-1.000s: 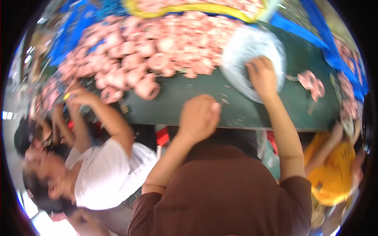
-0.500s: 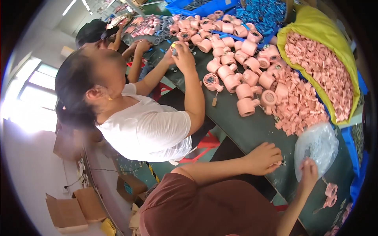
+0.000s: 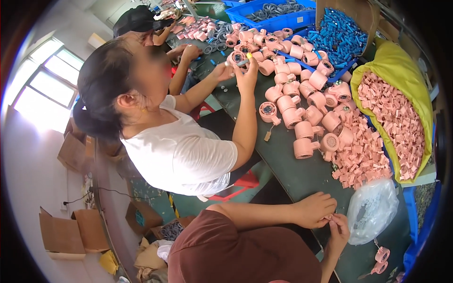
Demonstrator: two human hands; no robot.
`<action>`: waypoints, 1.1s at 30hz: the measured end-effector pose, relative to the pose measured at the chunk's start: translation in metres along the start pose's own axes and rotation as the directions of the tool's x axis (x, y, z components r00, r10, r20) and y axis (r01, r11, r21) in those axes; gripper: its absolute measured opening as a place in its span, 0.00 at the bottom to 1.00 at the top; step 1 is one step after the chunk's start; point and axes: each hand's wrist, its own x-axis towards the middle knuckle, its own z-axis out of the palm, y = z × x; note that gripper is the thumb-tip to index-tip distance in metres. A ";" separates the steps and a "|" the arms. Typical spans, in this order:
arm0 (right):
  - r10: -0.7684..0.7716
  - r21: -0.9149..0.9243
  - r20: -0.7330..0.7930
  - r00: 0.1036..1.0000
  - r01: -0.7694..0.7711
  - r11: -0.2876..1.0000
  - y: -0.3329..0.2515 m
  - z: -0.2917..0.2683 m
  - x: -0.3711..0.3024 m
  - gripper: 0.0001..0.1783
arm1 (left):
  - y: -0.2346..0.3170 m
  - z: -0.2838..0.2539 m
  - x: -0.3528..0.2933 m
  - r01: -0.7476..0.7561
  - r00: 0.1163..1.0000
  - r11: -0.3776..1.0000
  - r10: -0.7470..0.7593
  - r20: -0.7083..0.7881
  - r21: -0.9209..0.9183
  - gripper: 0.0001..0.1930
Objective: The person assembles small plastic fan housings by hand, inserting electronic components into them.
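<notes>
My left hand (image 3: pixel 315 210) and my right hand (image 3: pixel 339 231) meet at the fingertips over the near edge of the dark green table (image 3: pixel 295 175). Both are closed in a pinch. Whatever sits between the fingers is too small and too covered to name. Just right of them lies a clear plastic bag (image 3: pixel 373 212), and beyond it a heap of small pink plastic pieces (image 3: pixel 361 153). Two joined pink rings (image 3: pixel 381 260) rest to the right of my right hand.
Pink handheld-fan housings (image 3: pixel 304 129) pile up along the table. A yellow sack (image 3: pixel 398 61) of pink pieces, a bin of blue cylinders (image 3: pixel 337 35) and a blue crate (image 3: pixel 278 16) of grey rings stand behind. To my left, a person in white (image 3: pixel 184 155) handles a pink housing.
My right hand has left the plastic bag and moved left to meet my left hand. The view has shifted slightly. The neighbouring person now holds a pink housing with a grey part against it.
</notes>
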 end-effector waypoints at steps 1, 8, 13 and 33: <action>0.010 0.014 0.006 1.000 -0.010 1.000 -0.002 0.000 0.000 0.06 | 0.000 0.000 0.000 -0.008 1.000 1.000 0.008 -0.005 -0.001 0.14; 0.011 0.008 0.011 1.000 -0.011 1.000 0.005 -0.001 0.002 0.06 | 0.000 -0.004 0.003 -0.020 0.999 1.000 0.021 0.038 -0.016 0.15; 0.155 0.074 -0.002 0.988 -0.154 0.985 0.002 0.003 0.005 0.08 | 0.002 -0.003 0.001 0.027 0.998 1.000 -0.027 0.055 -0.006 0.17; 0.213 0.306 -0.270 0.939 -0.126 0.944 -0.002 0.040 -0.006 0.06 | 0.004 0.002 -0.002 -0.013 0.988 0.998 0.003 -0.154 -0.066 0.17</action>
